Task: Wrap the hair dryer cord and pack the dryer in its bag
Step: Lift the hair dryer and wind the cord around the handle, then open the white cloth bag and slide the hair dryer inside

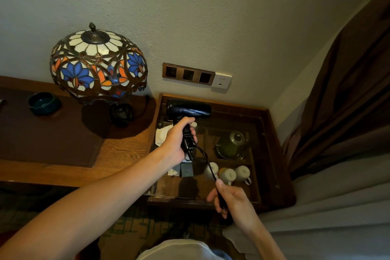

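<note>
A dark blue hair dryer [188, 110] is held above the glass-topped side table, barrel horizontal. My left hand [177, 140] grips its handle, where several turns of black cord are wound. The cord [207, 163] runs taut from the handle's lower end down to my right hand [231, 200], which pinches it between thumb and fingers. The plug end is hidden in that hand. No bag is in view.
The side table [272, 133] shows a green kettle [231, 145], three white mugs [229, 174] and sachets under glass. On the desk to the left are a stained-glass lamp [98, 63] and a dark ashtray [44, 103]. Wall sockets [187, 74] above, brown curtain [346, 91] and bed at right.
</note>
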